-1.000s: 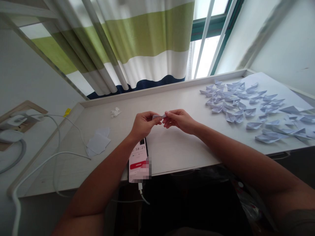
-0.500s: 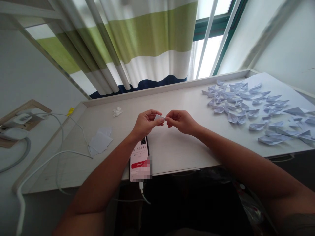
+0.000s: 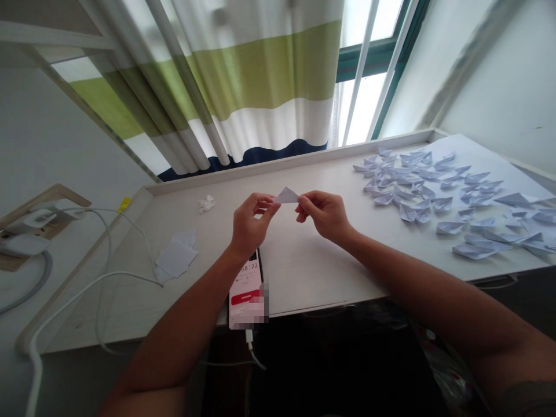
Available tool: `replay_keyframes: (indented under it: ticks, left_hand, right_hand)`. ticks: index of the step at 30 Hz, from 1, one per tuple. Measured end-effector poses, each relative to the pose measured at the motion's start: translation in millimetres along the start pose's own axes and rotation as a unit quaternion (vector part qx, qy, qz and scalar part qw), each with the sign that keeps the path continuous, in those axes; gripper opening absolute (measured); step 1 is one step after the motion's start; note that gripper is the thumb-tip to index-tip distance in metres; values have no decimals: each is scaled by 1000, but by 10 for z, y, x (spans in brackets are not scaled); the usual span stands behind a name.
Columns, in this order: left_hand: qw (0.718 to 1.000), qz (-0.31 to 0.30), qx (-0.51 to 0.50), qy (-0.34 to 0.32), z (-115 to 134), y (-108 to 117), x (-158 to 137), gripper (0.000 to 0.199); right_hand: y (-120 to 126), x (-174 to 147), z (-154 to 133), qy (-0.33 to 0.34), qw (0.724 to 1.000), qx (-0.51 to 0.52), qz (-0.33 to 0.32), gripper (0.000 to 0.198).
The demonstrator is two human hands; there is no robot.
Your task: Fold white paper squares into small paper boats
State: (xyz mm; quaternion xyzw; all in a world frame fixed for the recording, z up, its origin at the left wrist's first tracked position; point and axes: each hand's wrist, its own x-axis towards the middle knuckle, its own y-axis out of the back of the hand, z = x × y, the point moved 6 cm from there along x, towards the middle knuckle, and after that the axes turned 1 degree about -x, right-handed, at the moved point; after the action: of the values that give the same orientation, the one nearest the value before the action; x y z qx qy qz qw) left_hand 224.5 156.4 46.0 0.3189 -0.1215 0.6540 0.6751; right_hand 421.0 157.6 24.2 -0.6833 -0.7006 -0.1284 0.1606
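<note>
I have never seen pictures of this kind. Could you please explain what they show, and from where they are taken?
There is no machine here, only a person's two bare hands. Every picture comes from one camera worn on the head, looking forward and down. The left hand and right hand hold a small paper triangle, one at each side, above a white desk. On the right lie many folded paper shapes; on the left, flat paper sheets and a crumpled white piece. A phone lies at the near edge.
</note>
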Motion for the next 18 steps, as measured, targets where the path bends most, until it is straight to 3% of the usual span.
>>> replay_keyframes:
  ticks: [10, 14, 18]
  left_hand:
    - [980, 27, -136, 145, -120, -26, -7, 37]
    - [979, 33, -125, 156, -145, -2, 2, 31]
    - [980, -14, -109, 168, -184, -32, 10, 31]
  right_hand:
    - [-25, -7, 11, 11, 1000, 0, -8, 49]
    - [-35, -15, 9, 15, 1000, -6, -19, 49]
    - [-35, -16, 8, 15, 1000, -4, -24, 50]
